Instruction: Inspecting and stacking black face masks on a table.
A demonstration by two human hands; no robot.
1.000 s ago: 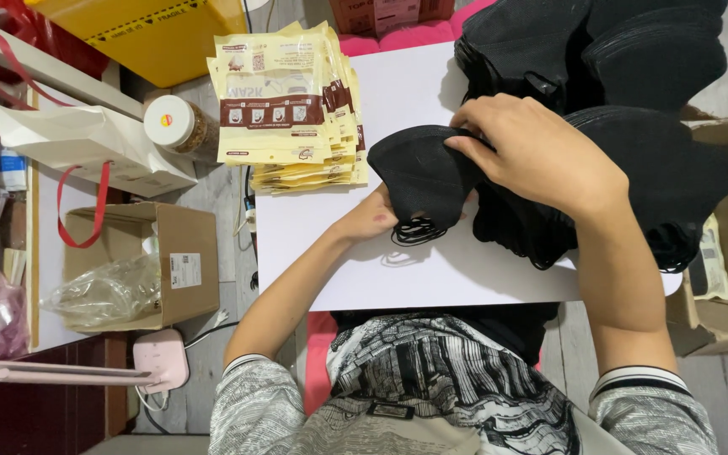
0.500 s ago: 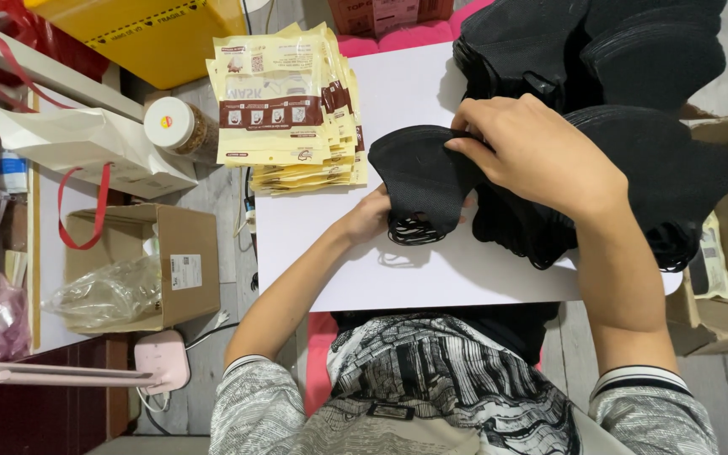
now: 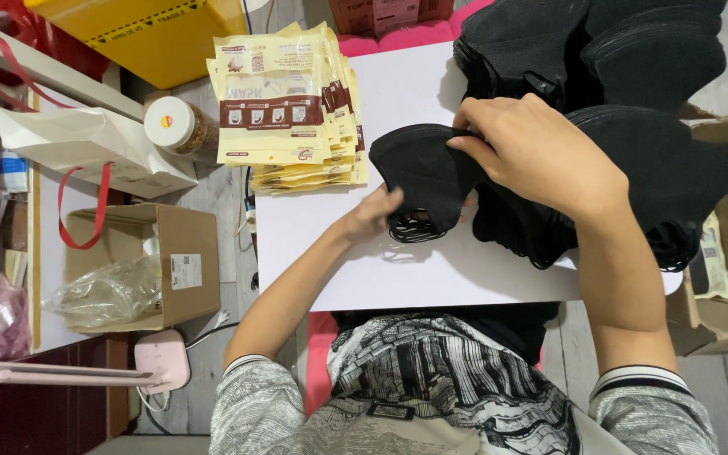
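My right hand (image 3: 541, 156) pinches the upper edge of a folded black face mask (image 3: 419, 168) over the white tabletop (image 3: 398, 270). My left hand (image 3: 372, 215) holds the same mask from below, by its black ear loops (image 3: 414, 227). To the right lie big piles of black masks (image 3: 659, 160), partly under my right forearm. A stack of yellowish and brown flat pouches (image 3: 288, 109) lies at the table's far left corner.
A white-lidded jar (image 3: 180, 126) and a white paper bag with red handles (image 3: 86, 156) stand left of the table. Below them is an open cardboard box (image 3: 183, 270) with a clear plastic bag. Another cardboard box (image 3: 726, 270) stands at the right edge.
The mask has shifted slightly up and right between both hands; my left hand has moved up closer under it, gathering the ear loops.
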